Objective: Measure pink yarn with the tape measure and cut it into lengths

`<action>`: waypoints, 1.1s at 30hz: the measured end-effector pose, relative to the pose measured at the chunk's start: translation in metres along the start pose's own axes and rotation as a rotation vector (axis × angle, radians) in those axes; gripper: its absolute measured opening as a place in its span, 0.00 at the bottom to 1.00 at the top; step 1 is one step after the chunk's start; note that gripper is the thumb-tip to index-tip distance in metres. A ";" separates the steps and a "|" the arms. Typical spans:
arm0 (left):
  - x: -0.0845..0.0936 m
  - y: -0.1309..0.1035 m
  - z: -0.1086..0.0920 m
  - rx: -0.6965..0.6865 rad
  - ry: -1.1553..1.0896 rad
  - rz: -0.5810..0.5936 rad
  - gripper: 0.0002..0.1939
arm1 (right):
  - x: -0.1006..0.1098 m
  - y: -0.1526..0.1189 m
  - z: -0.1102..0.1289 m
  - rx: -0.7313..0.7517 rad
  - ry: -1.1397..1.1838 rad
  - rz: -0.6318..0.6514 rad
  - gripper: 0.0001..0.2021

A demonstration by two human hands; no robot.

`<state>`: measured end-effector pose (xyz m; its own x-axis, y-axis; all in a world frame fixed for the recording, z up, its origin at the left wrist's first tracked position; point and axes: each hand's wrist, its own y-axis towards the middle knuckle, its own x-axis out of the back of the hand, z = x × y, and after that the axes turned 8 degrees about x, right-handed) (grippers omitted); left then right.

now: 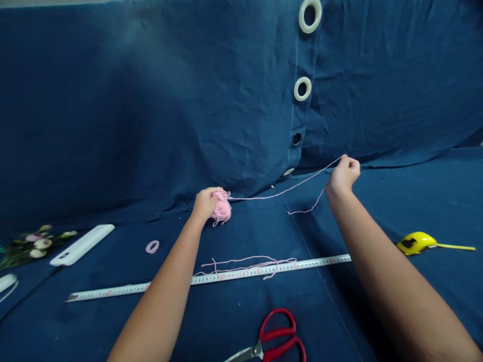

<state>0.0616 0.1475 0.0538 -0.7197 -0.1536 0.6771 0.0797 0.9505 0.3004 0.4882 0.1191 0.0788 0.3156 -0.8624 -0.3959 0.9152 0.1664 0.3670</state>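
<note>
My left hand is closed around a loose bundle of pink yarn, with loops hanging below the fingers. From the bundle a single strand runs up to the right, fairly straight. My right hand pinches that strand, and its free tail drops down to the cloth. Nearer to me, a few cut lengths of pink yarn lie along and across a white tape measure strip. Red-handled scissors rest at the bottom, their blades partly out of frame.
A small pink yarn ring lies left of my left forearm. Further left are a white device with a dark cable and some artificial flowers. The yellow tape measure case sits at right. Blue cloth with eyelets hangs behind.
</note>
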 end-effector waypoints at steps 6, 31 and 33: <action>-0.007 -0.002 -0.026 -0.131 0.100 0.053 0.31 | 0.001 0.011 -0.004 0.143 -0.039 0.016 0.08; 0.069 -0.196 -0.020 -0.123 0.331 0.228 0.11 | 0.093 -0.067 0.034 0.521 -1.003 1.194 0.19; 0.069 -0.209 -0.004 -0.160 0.337 0.228 0.11 | 0.111 -0.105 0.051 0.567 -0.719 1.453 0.14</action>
<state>-0.0020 -0.0626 0.0411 -0.4078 -0.0494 0.9117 0.3355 0.9206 0.2000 0.4144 -0.0184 0.0390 0.4307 -0.2201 0.8753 -0.2438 0.9054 0.3476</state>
